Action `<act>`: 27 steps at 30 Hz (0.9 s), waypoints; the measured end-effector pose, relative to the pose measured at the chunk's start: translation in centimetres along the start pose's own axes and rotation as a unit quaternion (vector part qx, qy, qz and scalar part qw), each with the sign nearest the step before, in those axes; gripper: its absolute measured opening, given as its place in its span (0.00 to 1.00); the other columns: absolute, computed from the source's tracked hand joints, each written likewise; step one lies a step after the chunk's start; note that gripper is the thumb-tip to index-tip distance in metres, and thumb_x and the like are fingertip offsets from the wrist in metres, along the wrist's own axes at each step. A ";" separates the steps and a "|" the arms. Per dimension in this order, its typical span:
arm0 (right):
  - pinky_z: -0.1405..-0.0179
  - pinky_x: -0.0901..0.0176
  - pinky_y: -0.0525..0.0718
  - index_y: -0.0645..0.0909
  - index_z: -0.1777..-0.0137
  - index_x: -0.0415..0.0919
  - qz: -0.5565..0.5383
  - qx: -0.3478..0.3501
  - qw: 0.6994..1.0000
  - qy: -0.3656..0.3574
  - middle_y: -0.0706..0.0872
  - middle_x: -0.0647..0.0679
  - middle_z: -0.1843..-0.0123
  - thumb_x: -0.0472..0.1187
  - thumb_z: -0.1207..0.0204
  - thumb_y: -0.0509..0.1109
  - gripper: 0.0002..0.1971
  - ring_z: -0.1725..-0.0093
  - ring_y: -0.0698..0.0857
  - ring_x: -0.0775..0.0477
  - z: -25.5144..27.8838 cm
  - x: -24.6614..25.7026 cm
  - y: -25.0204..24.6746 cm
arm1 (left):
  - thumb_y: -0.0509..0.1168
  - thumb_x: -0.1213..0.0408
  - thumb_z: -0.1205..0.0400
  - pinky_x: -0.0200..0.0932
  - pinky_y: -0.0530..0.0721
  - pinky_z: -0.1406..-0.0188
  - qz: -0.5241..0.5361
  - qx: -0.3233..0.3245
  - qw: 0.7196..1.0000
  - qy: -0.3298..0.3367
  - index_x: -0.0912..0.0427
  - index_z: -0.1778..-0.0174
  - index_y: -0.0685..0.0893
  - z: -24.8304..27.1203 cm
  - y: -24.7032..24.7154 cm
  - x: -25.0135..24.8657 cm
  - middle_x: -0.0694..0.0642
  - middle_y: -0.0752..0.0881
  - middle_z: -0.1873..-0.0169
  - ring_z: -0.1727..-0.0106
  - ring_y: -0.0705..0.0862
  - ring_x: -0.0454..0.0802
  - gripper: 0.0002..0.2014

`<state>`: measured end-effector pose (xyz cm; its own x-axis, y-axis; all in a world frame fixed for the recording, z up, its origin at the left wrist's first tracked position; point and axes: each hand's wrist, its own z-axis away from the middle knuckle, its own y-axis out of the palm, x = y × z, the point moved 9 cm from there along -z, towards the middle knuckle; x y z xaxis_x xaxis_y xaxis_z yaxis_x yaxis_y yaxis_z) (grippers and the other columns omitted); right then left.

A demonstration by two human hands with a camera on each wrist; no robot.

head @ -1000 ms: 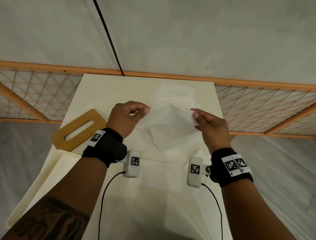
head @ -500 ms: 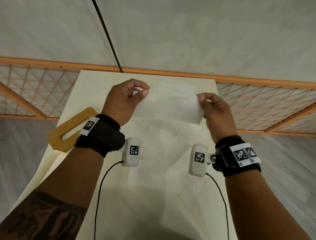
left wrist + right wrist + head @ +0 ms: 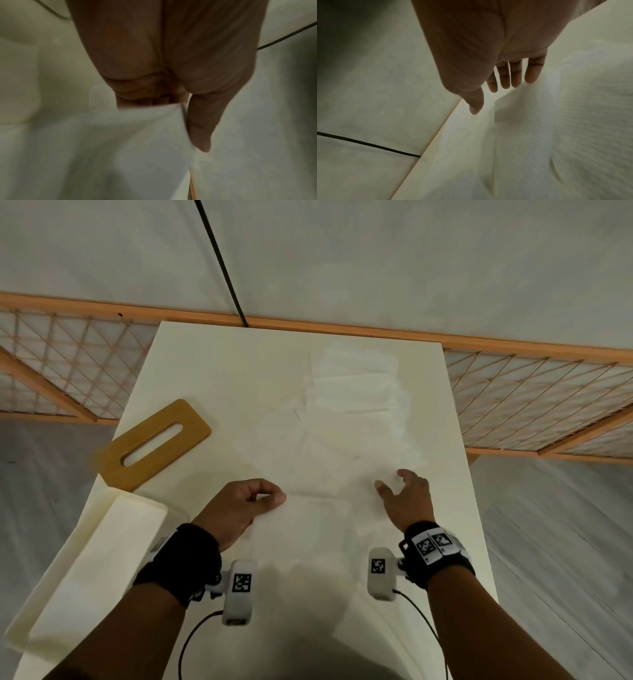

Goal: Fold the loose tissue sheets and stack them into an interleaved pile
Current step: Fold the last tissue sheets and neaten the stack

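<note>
Pinching the left edge of a tissue sheet (image 3: pixel 329 508) near the front of the table (image 3: pixel 212 371), the left hand (image 3: pixel 239 508) has thumb and fingers curled on it. The right hand (image 3: pixel 407 501) hovers over the sheet's right side, fingers loose, gripping nothing. A pile of folded tissues (image 3: pixel 356 381) sits at the far right, and a wooden lid (image 3: pixel 154 440) lies off to the left.

Cream table (image 3: pixel 212 378), long side running away from the viewer. Wooden lid (image 3: pixel 154 445) with an oblong slot lies flat at its left edge. White box (image 3: pixel 92 570) nearer, left, overhanging the table edge. Orange lattice frame (image 3: pixel 534 402) beyond both sides. Grey floor (image 3: pixel 376 258), crossed by a black cable (image 3: pixel 219 258).
</note>
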<state>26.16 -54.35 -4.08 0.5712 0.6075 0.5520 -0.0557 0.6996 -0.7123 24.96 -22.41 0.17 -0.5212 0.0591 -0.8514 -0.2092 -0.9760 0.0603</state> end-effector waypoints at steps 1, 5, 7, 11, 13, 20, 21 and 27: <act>0.26 0.44 0.73 0.76 0.23 0.43 0.045 0.020 0.999 0.004 0.74 0.40 0.24 0.59 0.22 0.74 0.32 0.24 0.74 0.34 -0.7 -0.1 0.7 | 0.75 0.63 0.20 0.32 0.77 0.69 0.012 0.017 1.000 -0.010 0.66 0.52 0.87 0.1 0.2 0.3 0.50 0.85 0.72 0.72 0.81 0.45 0.09; 0.35 0.47 0.78 0.86 0.54 0.53 0.095 0.059 0.994 0.016 0.88 0.48 0.41 0.53 0.25 0.77 0.07 0.34 0.82 0.38 -2.5 -0.4 1.4 | 0.77 0.52 0.30 0.47 0.80 0.55 0.052 0.077 0.995 -0.043 0.58 0.54 0.89 0.1 0.9 0.6 0.66 0.87 0.51 0.52 0.83 0.58 0.16; 0.42 0.49 0.83 0.83 0.62 0.51 0.039 0.068 0.997 0.006 0.89 0.50 0.52 0.45 0.23 0.75 0.07 0.42 0.86 0.39 -2.5 -0.2 0.9 | 0.76 0.56 0.28 0.45 0.79 0.60 0.086 0.072 0.992 -0.060 0.58 0.57 0.86 0.1 1.0 0.5 0.64 0.84 0.57 0.57 0.82 0.57 0.11; 0.54 0.56 0.80 0.85 0.56 0.47 -0.067 0.020 0.997 -0.027 0.89 0.50 0.55 0.41 0.20 0.73 0.03 0.52 0.88 0.43 -1.5 1.6 -2.7 | 0.70 0.61 0.25 0.42 0.78 0.68 0.132 0.096 0.984 -0.079 0.59 0.60 0.79 0.2 1.6 0.5 0.59 0.76 0.65 0.67 0.78 0.55 0.07; 0.58 0.56 0.80 0.85 0.55 0.47 -0.120 -0.042 0.991 -0.034 0.90 0.52 0.57 0.38 0.21 0.71 0.04 0.57 0.87 0.46 -1.1 2.1 -5.4 | 0.71 0.60 0.26 0.44 0.76 0.67 0.159 0.124 0.976 -0.085 0.60 0.59 0.77 0.3 2.4 0.5 0.60 0.74 0.65 0.67 0.76 0.56 0.10; 0.67 0.62 0.79 0.83 0.50 0.49 -0.269 -0.186 0.945 -0.029 0.87 0.57 0.60 0.44 0.18 0.71 0.01 0.63 0.84 0.54 0.1 2.8 -12.4 | 0.70 0.60 0.27 0.48 0.75 0.61 0.248 0.227 0.938 -0.081 0.62 0.58 0.78 1.3 8.0 -0.6 0.60 0.78 0.65 0.65 0.79 0.57 0.10; 0.67 0.62 0.78 0.83 0.50 0.49 -0.279 -0.193 0.940 -0.025 0.85 0.58 0.61 0.44 0.18 0.70 0.01 0.63 0.83 0.55 0.1 2.8 -12.9 | 0.68 0.61 0.25 0.47 0.76 0.61 0.248 0.244 0.934 -0.082 0.62 0.58 0.78 1.4 8.9 -0.6 0.59 0.79 0.65 0.65 0.79 0.57 0.09; 0.72 0.72 0.76 0.84 0.46 0.47 -0.295 -0.208 0.933 -0.017 0.83 0.59 0.61 0.42 0.18 0.69 0.04 0.66 0.80 0.60 0.5 2.2 -13.5 | 0.71 0.61 0.25 0.46 0.77 0.63 0.189 0.199 0.957 -0.090 0.60 0.57 0.80 -1.0 9.2 1.6 0.58 0.80 0.64 0.63 0.80 0.56 0.08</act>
<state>27.77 -62.28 6.96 0.3759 0.1797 0.9091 0.5860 0.7139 -0.3834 23.07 -31.53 -1.14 -0.7488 -0.2127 -0.6278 -0.2578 -0.7791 0.5714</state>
